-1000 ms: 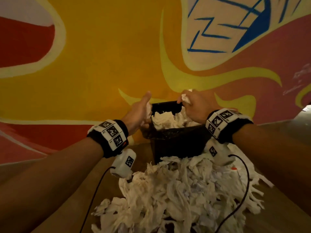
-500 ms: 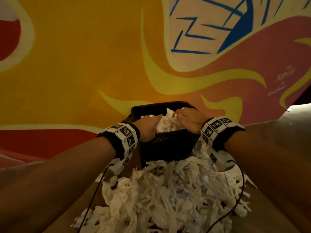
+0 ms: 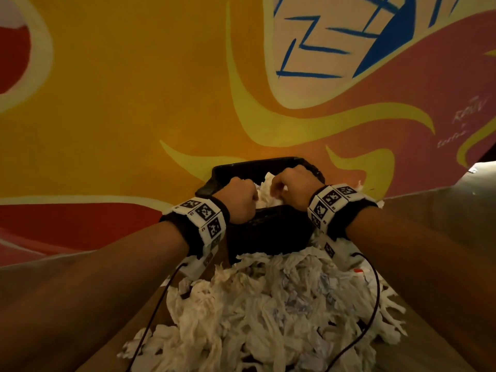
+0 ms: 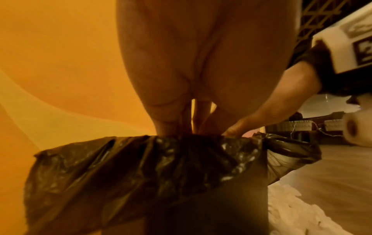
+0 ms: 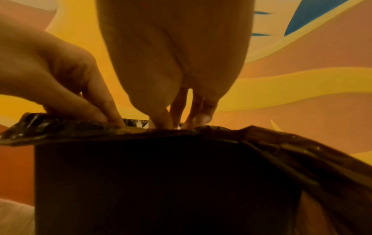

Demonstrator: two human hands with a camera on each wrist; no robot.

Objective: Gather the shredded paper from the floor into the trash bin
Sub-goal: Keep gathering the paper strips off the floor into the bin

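Two bare hands reach down into a black trash bin [image 3: 268, 232] lined with a dark plastic bag [image 4: 141, 167]. The left hand [image 3: 239, 200] and right hand [image 3: 292, 189] both have fingers pointing down onto white shredded paper [image 3: 264, 189] inside; whether they grasp it cannot be told. More shredded paper lies heaped on the wooden floor [image 3: 112, 331] before the bin, beside a painted wall [image 3: 134, 89]

Left hand [image 3: 237, 200]: fingers pointing down, tips hidden from view, knuckles up, at 11 o'clock from centre.
Right hand [image 3: 292, 187]: fingers pointing down likewise, at 1 o'clock.
Forearms: both bare, converging toward 12 o'clock.
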